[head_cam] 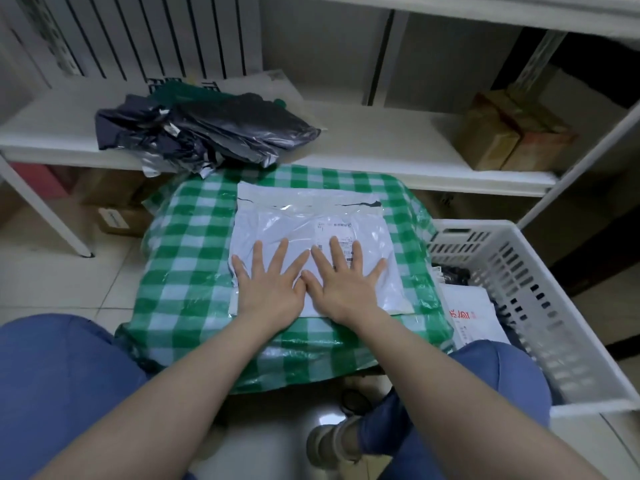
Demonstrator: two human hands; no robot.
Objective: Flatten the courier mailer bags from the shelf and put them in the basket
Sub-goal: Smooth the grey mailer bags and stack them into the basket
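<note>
Knees (59, 368) in blue flank the forearms. Beyond them the left grip (273, 289) and right grip (341, 285) lie flat with fingers spread, holding nothing, pressing the white mailer (311, 216) onto the checked desk (180, 258). It is thin, light, slick film that likely slides and traps air, so it is best pinched at a corner. The basket (540, 306) sits to the right, and dark mailers (214, 133) wait on the far shelf (381, 143).

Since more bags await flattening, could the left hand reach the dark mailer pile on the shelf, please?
Probably yes: the left hand lies flat on the white mailer, and nothing stands between it and the dark mailer pile.
</note>
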